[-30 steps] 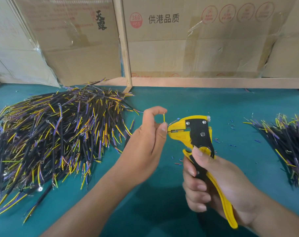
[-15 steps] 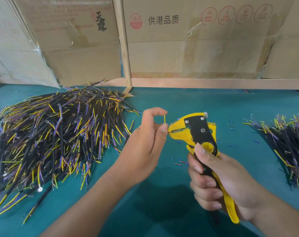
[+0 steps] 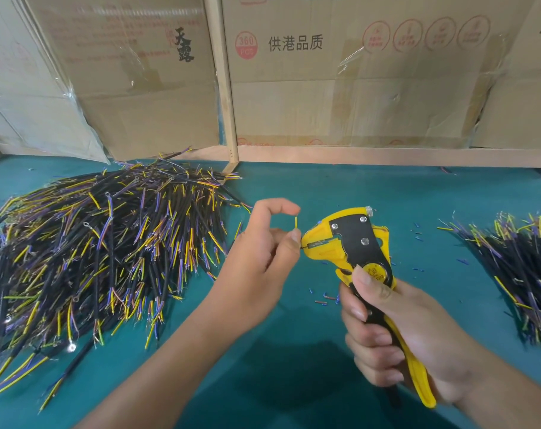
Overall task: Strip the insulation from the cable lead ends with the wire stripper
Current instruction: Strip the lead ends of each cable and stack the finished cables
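Note:
My right hand (image 3: 396, 332) grips the handles of a yellow and black wire stripper (image 3: 352, 239), squeezed together, jaws pointing left. My left hand (image 3: 263, 255) pinches a cable at the jaws' mouth; a short yellow lead (image 3: 296, 222) sticks up past my thumb tip. The rest of the cable is hidden inside my hand. Whether a lead sits between the jaws I cannot make out.
A big heap of black cables with yellow and purple leads (image 3: 89, 249) lies at the left on the teal table (image 3: 324, 187). A smaller heap (image 3: 522, 267) lies at the right. Bits of cut insulation (image 3: 324, 297) dot the table. Cardboard boxes (image 3: 340, 88) stand behind.
My right hand has closed the stripper's handles and shifted a little up the tool. The left hand has stayed at the jaws with the cable.

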Tool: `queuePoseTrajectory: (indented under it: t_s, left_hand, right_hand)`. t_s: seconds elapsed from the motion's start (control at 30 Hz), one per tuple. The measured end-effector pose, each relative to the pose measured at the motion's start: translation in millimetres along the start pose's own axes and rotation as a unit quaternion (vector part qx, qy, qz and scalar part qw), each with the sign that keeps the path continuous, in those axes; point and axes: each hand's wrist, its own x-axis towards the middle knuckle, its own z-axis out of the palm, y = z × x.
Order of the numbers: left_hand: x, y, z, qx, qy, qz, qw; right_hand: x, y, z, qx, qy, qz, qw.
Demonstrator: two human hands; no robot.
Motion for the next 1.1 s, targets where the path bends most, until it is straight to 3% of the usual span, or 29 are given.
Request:
queuePoseTrajectory:
  t_s: [0.3, 0.5, 0.63, 0.87, 1.1]
  left_hand:
    - [2.2, -0.3, 0.0, -0.067, 0.001, -0.031, 0.997]
    - [16.8, -7.7, -28.3, -0.104, 0.132, -0.063, 0.984]
    - [10.7, -8.6, -17.7, -0.058, 0.057, -0.004, 0.997]
    - [-0.2, -4.0, 4.9, 0.083, -0.045, 0.077, 0.993]
    - [-12.9, 5.6, 29.2, 0.07, -0.105, 0.07, 0.989]
  right_hand:
    - [0.2, 1.0, -2.1, -0.007, -0.028, 0.0, 1.0]
    - [-4.2, -16.8, -15.1, 0.029, -0.019, -0.06, 0.998]
    - [3.3, -4.8, -11.8, 0.052, -0.015, -0.091, 0.994]
    - [14.2, 14.9, 2.0, 0.047, 0.087, -0.125, 0.987]
    - [13.4, 22.4, 7.5, -0.017, 0.143, -0.168, 0.975]
